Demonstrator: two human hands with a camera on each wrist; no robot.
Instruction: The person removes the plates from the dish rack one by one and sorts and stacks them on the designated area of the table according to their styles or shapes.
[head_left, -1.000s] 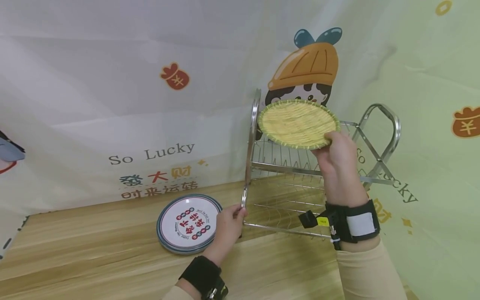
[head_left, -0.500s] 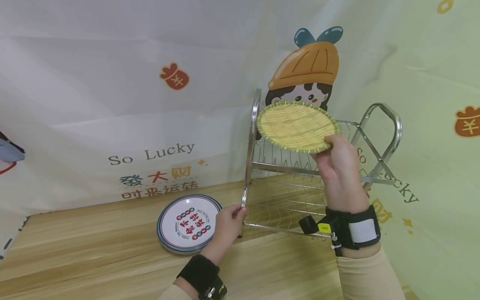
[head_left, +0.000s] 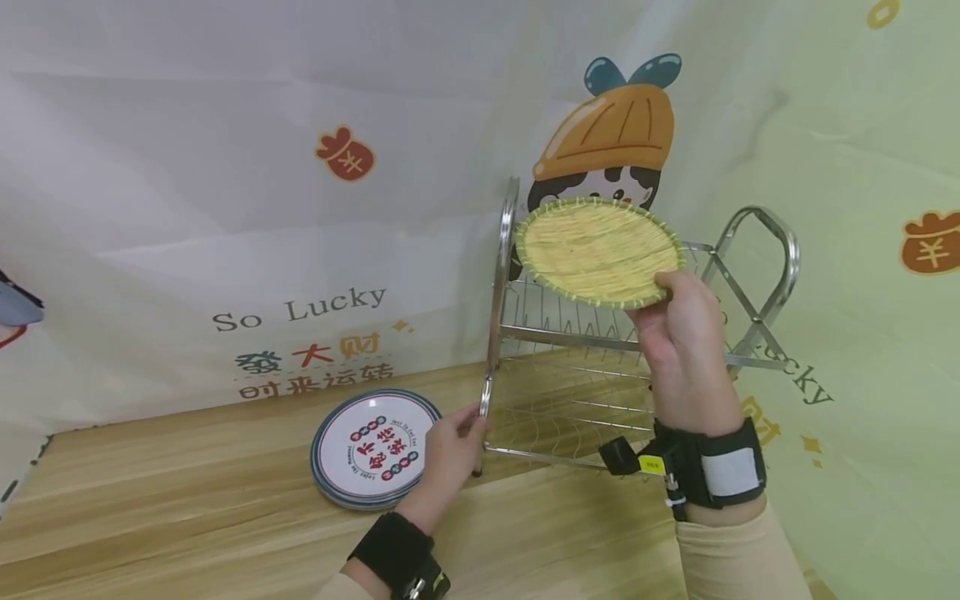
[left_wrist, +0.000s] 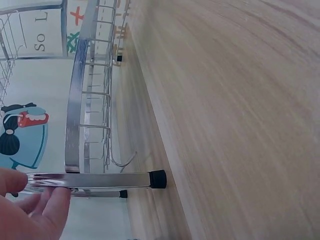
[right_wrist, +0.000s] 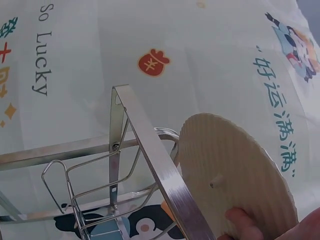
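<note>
A round woven bamboo tray (head_left: 600, 254), yellow with a green stitched rim, is held up over the two-tier metal dish rack (head_left: 570, 337). My right hand (head_left: 686, 329) pinches its near right edge, thumb on the upper face. From the right wrist view, the tray's ribbed underside (right_wrist: 225, 160) shows beside the rack's top, tilted. Lower down, my left hand (head_left: 452, 450) grips the rack's near left post with thumb and fingers. In the left wrist view that post (left_wrist: 110, 180) ends in a black foot. A stack of printed plates (head_left: 371, 454) lies just left of this hand.
The rack stands on a wood-grain table (head_left: 187, 492) near the back corner. Its wire shelves (head_left: 577, 408) and a curved side handle (head_left: 787, 258) reach out to the right. A printed cloth backdrop (head_left: 187, 167) hangs behind and along the right side.
The right hand has shifted slightly to the right and down, and the tray's tilt has changed a little. The left hand keeps its grip on the rack post.
</note>
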